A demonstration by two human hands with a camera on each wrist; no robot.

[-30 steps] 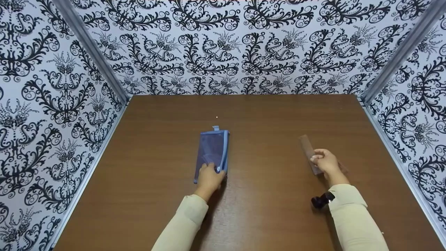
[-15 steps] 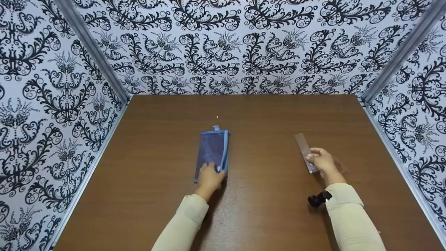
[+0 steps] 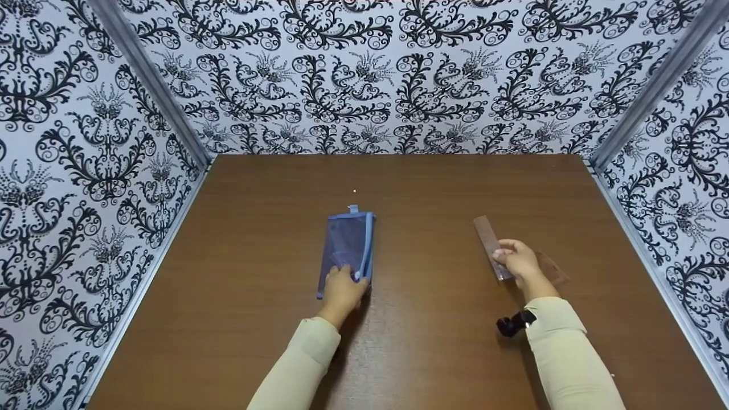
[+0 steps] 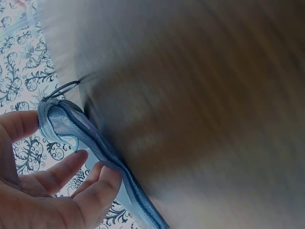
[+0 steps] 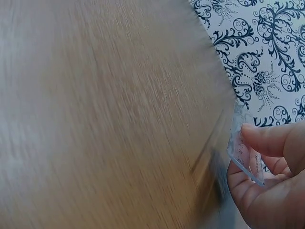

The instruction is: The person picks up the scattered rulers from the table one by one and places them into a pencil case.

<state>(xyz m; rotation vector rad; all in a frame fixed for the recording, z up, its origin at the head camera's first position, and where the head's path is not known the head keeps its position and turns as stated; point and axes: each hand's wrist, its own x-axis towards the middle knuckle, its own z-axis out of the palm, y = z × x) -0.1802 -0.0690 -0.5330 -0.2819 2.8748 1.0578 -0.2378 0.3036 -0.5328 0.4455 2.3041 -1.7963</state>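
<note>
A blue mesh zip pouch (image 3: 347, 245) lies on the brown table, its zip along the right side. My left hand (image 3: 342, 293) holds its near end; in the left wrist view the fingers of that hand (image 4: 62, 181) curl around the pouch's blue edge (image 4: 109, 157). On the right, my right hand (image 3: 519, 265) pinches a clear ruler (image 3: 487, 242) between thumb and fingers. The right wrist view shows the thumb of my right hand (image 5: 271, 167) on the transparent ruler (image 5: 243, 152), which has small print on it.
Behind my right hand, a clear flat piece (image 3: 551, 267) lies on the table (image 3: 427, 341). A dark device (image 3: 515, 323) is at the right wrist. Patterned walls (image 3: 364, 74) enclose the back and sides. A tiny pale speck (image 3: 354, 191) lies beyond the pouch.
My right hand has moved left and slightly away from me, carrying the clear ruler with it. The clear flat piece has stayed put. My left hand and the pouch have barely moved.
</note>
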